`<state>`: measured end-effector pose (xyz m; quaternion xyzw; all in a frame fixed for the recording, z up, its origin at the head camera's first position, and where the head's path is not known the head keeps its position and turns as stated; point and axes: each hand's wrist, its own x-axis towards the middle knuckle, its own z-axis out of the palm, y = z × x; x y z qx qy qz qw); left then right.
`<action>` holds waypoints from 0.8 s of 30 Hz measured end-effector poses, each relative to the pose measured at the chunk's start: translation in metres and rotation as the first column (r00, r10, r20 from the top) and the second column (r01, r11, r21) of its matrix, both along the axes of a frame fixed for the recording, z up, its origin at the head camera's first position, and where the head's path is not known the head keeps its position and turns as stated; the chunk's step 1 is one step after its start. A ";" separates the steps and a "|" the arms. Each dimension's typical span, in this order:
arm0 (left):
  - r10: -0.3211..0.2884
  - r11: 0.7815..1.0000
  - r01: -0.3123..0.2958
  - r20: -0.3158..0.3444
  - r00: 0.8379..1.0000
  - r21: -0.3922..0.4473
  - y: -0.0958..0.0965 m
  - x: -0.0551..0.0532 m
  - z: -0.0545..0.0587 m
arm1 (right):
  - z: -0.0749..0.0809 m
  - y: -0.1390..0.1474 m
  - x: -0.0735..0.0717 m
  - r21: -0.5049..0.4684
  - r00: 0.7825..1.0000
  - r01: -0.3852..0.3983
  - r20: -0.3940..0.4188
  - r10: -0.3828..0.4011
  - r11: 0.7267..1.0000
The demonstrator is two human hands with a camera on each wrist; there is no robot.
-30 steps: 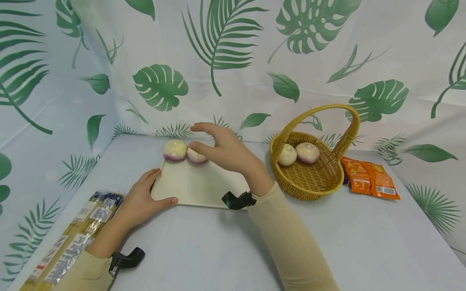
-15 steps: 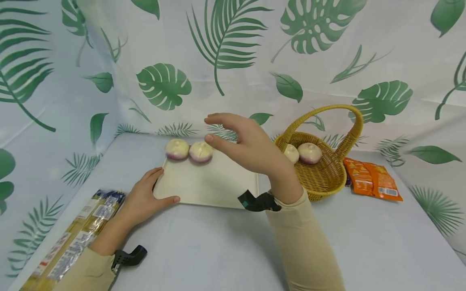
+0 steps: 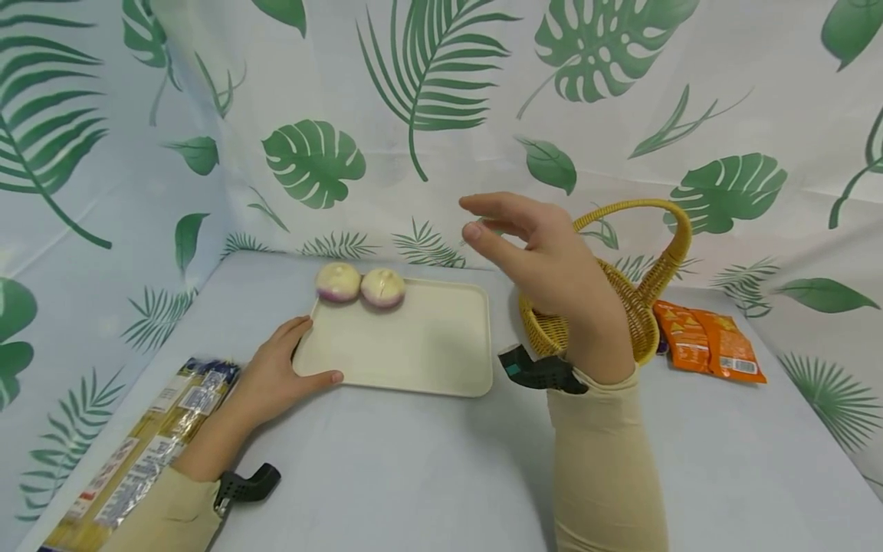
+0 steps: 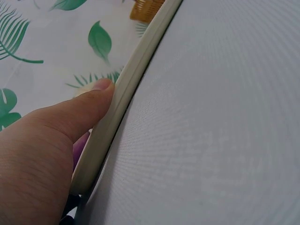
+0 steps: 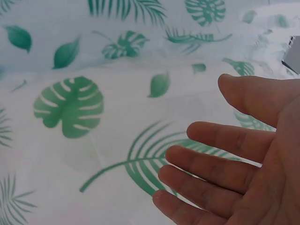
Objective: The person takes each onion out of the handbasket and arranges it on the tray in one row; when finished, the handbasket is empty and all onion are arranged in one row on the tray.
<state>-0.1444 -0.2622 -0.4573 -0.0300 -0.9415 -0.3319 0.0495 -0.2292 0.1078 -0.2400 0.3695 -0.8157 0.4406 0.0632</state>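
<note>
In the head view, a cream tray (image 3: 400, 349) lies on the table with two white-and-purple onions, the left onion (image 3: 338, 282) and the right onion (image 3: 382, 288), side by side at its back left corner. My left hand (image 3: 272, 376) rests at the tray's near left corner, thumb along the front edge and fingers at the left edge. The left wrist view shows the thumb (image 4: 89, 105) straight against the rim; the other fingers are hidden there. My right hand (image 3: 552, 268) is raised in front of the wicker basket (image 3: 645, 322), nothing in it, its fingers (image 5: 211, 161) apart from the thumb.
The basket's tall handle (image 3: 672, 245) arches up at the right. Orange snack packets (image 3: 710, 341) lie beyond it. Long clear packs of noodles (image 3: 145, 452) lie along the left side. A leaf-print cloth (image 3: 455, 153) hangs behind the table.
My right hand has moved right and up from the right onion on the tray to the front of the basket, covering the onions inside it. The left hand stays at the tray corner.
</note>
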 end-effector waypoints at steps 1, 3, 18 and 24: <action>0.000 1.000 0.000 0.000 1.000 0.000 0.000 0.000 0.000 | 0.001 0.004 0.000 -0.013 1.000 0.011 0.006 -0.011 1.000; 0.001 1.000 -0.001 0.002 1.000 -0.002 0.000 0.000 0.001 | 0.002 0.012 0.000 -0.034 0.999 0.035 0.009 -0.035 0.999; 0.007 1.000 -0.007 0.011 1.000 -0.005 0.001 0.002 0.000 | 0.008 0.061 -0.005 -0.194 0.991 0.132 0.039 -0.127 0.972; 0.002 1.000 -0.002 0.015 1.000 0.001 0.003 0.002 0.002 | 0.002 0.086 -0.012 -0.283 0.988 0.151 0.055 -0.141 0.947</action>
